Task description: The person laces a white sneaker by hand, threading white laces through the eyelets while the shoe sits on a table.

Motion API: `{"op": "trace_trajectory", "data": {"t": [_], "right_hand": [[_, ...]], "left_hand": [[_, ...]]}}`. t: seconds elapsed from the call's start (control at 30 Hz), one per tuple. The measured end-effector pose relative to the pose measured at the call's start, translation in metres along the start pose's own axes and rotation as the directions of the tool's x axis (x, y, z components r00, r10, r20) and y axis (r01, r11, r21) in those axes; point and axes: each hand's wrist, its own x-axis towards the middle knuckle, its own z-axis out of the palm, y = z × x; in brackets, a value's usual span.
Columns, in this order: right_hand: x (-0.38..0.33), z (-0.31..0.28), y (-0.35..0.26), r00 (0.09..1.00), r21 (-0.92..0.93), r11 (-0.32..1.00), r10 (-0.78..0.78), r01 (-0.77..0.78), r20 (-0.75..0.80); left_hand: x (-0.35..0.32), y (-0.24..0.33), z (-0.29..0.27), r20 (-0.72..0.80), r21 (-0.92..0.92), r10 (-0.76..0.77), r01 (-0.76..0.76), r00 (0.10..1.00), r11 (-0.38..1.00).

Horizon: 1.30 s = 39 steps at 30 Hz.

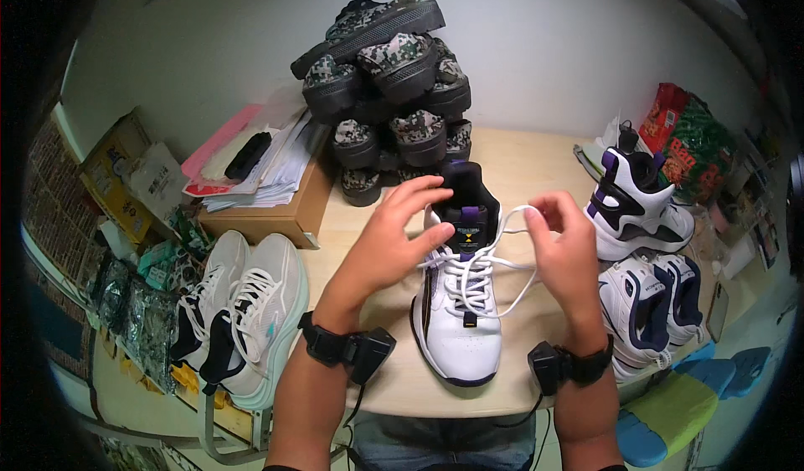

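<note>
A white sneaker (pixel 459 350) with black lining and purple details stands upright on the table in front of me, its toe toward me. White shoelaces (pixel 466 285) cross over its front, and a loose loop spreads to the right. My right hand (pixel 566 249) pinches a lace between thumb and fingertips, to the right of the shoe's tongue. On the other side, my left hand (pixel 394 235) is open at the collar, thumb and fingers apart, with the thumb beside the tongue. Whether its fingertips touch the shoe I cannot tell.
Camouflage shoes (pixel 398 61) are stacked at the back. Papers and a black object lie on a cardboard box (pixel 276 221) at left. Grey-white sneakers (pixel 266 308) sit at the near left. More white sneakers (pixel 630 316) stand at right, below a white, black and purple one (pixel 641 211).
</note>
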Motion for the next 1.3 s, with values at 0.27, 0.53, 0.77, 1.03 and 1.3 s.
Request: {"op": "trace_trajectory", "data": {"t": [0.27,0.53,0.77,1.03,1.3], "right_hand": [[-0.007,0.008,0.002,0.914,-0.205,0.979,0.077,0.007,0.398],[-0.002,0.005,0.003,0.998,0.07,0.997,0.035,-0.031,-0.043],[-0.008,0.006,-0.009,0.934,-0.178,0.984,0.066,-0.002,0.352],[-0.007,0.007,-0.008,0.97,-0.169,0.985,0.016,0.026,0.244],[0.003,-0.002,0.0,0.993,0.329,0.94,0.114,-0.096,-0.036]], "left_hand": [[0.0,-0.014,0.011,0.025,-0.017,0.0,0.001,1.0,1.0],[-0.001,-0.014,0.014,-0.003,0.01,-0.007,0.007,1.0,1.0],[-0.001,-0.011,0.015,-0.031,0.037,0.017,-0.016,0.999,0.999],[0.001,-0.011,0.017,-0.048,0.08,0.072,-0.068,0.996,0.994],[0.0,-0.01,0.017,-0.048,0.068,0.064,-0.06,0.997,0.996]]}}
